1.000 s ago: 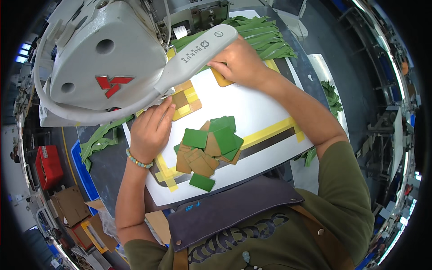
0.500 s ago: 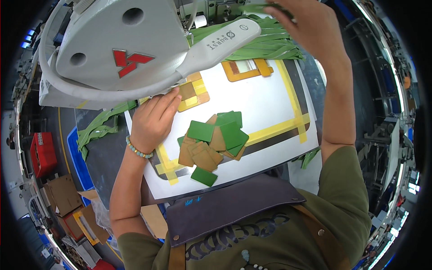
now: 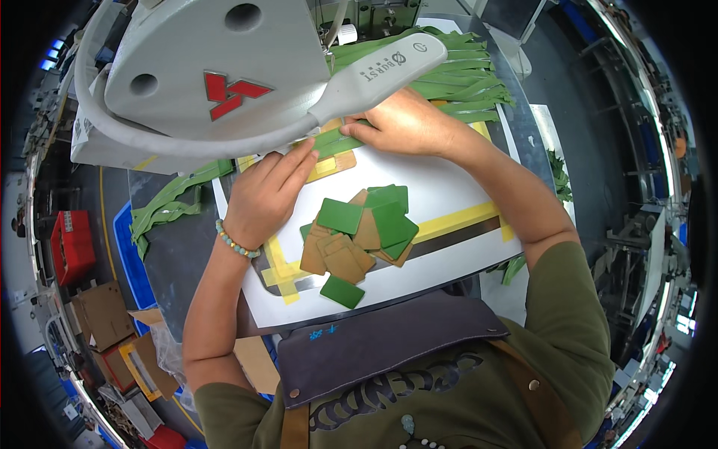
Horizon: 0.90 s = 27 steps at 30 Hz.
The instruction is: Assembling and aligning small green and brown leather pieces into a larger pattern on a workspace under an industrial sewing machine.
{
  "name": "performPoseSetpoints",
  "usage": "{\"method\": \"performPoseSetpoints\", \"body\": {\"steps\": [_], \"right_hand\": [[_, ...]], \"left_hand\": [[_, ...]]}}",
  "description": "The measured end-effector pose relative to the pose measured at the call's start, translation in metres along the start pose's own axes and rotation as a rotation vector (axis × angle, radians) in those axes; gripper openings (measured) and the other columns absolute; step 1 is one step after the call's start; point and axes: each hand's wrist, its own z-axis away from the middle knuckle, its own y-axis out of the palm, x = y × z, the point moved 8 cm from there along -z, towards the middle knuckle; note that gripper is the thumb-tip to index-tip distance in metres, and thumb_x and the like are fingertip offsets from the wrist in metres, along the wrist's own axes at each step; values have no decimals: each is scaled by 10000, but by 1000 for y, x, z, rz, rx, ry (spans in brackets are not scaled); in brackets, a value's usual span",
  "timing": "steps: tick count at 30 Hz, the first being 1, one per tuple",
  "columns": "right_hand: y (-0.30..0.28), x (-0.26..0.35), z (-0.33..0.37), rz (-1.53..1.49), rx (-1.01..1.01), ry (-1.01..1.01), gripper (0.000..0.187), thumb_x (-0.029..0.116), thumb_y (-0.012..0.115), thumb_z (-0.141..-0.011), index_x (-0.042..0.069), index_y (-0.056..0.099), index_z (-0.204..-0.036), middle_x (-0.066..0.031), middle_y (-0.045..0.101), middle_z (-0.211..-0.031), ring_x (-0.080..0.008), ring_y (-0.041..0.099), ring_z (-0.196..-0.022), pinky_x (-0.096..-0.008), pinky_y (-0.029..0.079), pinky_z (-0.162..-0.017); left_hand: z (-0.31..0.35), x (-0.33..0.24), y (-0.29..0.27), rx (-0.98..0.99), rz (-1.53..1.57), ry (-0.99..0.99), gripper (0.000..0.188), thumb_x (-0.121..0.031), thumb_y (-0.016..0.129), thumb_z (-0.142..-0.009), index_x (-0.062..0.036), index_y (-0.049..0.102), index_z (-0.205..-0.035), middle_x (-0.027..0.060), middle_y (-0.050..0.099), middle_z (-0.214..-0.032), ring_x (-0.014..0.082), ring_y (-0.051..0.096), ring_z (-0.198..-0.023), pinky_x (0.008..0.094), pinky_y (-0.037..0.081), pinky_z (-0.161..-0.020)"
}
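Note:
A flat green strip (image 3: 334, 143) lies over a tan template (image 3: 345, 161) with yellow tape, at the front of a grey sewing machine head (image 3: 179, 90). My right hand (image 3: 407, 126) pinches the strip's right part between thumb and fingers; the fingertips are partly hidden. With fingers stretched out, my left hand (image 3: 265, 196) touches the strip's left part beside the machine. The needle area is hidden behind the machine's casing and its white lamp (image 3: 389, 71). Nearer to me, a loose pile of small green and tan rectangular pieces (image 3: 366, 228) rests on a white board (image 3: 449, 187).
Many long green strips (image 3: 471, 71) lie at the back right. More strips (image 3: 176, 196) hang over the table's left side. Yellow tape (image 3: 456, 218) borders the board. A blue bin (image 3: 134, 258), a red box (image 3: 72, 247) and cardboard boxes (image 3: 105, 322) stand at the left.
My right hand has come down from the upper right to the template, bringing a green strip. My left hand stays near the template, its fingertips now at the strip. The view has shifted slightly.

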Motion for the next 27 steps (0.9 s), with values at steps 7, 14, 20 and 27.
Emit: {"method": "performPoseSetpoints", "body": {"steps": [7,14,20,27], "right_hand": [[-1,7,-2,-26,138,67,259,267,634,-977,46,763,-941,-198,727,-790,-414,713,-818,-540,561,-784],[-28,15,0,-128,-227,-29,259,287,670,-992,52,748,-1069,-200,747,-1068,-385,713,-994,-492,576,-875],[-15,-4,1,-812,-331,131,298,231,651,-1043,30,689,-1260,-135,746,-1166,-278,702,-1122,-409,583,-931],[-37,3,5,-646,-12,79,205,134,693,-969,26,720,-1141,-99,757,-1127,-262,743,-1007,-408,598,-877]], "left_hand": [[0,1,13,103,-9,11,449,10,709,-813,-12,722,-1261,62,698,-1401,251,649,-901,354,569,-778],[-3,-3,11,100,-12,13,424,8,705,-809,6,708,-1234,74,714,-1305,255,650,-931,367,570,-790],[-4,-5,13,117,-47,-11,405,-18,693,-829,8,706,-1232,82,694,-1251,256,652,-966,366,565,-815],[-2,-5,13,109,-56,-3,393,-21,686,-837,15,704,-1228,100,691,-1258,257,656,-975,364,565,-815]]}}
